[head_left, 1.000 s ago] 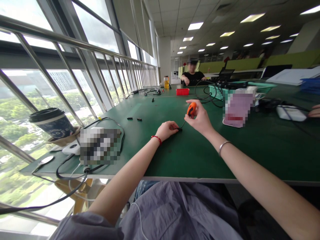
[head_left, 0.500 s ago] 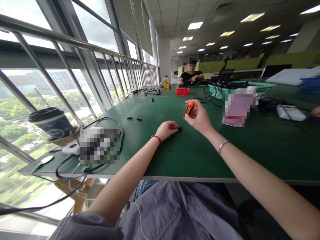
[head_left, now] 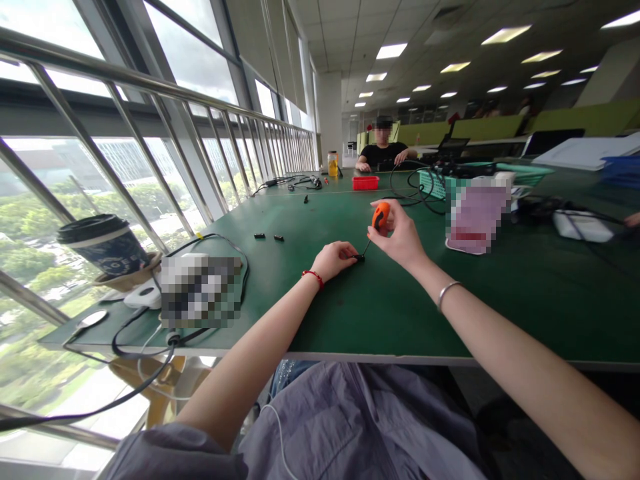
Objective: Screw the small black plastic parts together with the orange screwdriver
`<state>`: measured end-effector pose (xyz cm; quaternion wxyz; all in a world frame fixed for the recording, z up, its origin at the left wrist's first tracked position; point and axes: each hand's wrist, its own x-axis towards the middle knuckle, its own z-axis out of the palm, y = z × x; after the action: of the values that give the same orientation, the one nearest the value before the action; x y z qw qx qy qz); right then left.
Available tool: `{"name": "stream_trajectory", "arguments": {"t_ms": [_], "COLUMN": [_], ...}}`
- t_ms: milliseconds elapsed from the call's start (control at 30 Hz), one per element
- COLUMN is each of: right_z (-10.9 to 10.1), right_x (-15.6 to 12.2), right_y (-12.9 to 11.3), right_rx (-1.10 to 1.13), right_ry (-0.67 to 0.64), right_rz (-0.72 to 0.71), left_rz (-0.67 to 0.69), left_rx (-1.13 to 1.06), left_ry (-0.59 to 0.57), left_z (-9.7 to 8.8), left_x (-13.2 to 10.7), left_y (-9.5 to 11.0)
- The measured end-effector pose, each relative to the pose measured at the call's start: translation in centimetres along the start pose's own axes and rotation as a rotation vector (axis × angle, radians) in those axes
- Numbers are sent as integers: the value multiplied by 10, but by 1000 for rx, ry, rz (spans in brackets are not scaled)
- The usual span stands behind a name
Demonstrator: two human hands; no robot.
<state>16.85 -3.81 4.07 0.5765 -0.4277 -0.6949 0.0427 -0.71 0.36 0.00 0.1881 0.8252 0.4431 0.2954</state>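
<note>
My right hand (head_left: pixel 397 230) is closed around the orange and black handle of a screwdriver (head_left: pixel 381 217). The thin shaft slants down to the left, and its tip meets a small black part (head_left: pixel 359 257) on the table. With its fingertips, my left hand (head_left: pixel 334 260) pinches that black part against the green tabletop; the fingers cover most of it, so its exact kind cannot be made out. Two similar small black pieces, one (head_left: pixel 259 235) and another (head_left: pixel 279 238), lie to the left, apart from my hands.
A red tray (head_left: pixel 365 183) and a jar (head_left: pixel 333 164) stand farther back, before a seated person (head_left: pixel 384 150). At right are a green basket (head_left: pixel 433 184), cables and a purple phone-like object (head_left: pixel 477 217). A lidded cup (head_left: pixel 107 247) stands left, near cables.
The screwdriver handle has turned slightly in my right hand, showing a different side. My left hand keeps its place. Across the table, the other person's hand has shifted to the right.
</note>
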Motion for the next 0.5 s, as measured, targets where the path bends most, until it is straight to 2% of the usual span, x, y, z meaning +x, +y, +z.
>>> {"name": "stream_trajectory", "arguments": {"t_ms": [133, 367, 500], "right_z": [-2, 1, -1], "right_x": [1, 0, 0], "right_y": [0, 2, -2], "right_rx": [-62, 53, -30], "right_ry": [38, -14, 11], "right_rz": [26, 4, 10], "left_rz": [-3, 9, -1], "left_rx": [4, 5, 5], "left_ry": [-2, -6, -5], "left_z": [0, 1, 0], "left_x": [1, 0, 1], "left_y": [-1, -1, 0]}}
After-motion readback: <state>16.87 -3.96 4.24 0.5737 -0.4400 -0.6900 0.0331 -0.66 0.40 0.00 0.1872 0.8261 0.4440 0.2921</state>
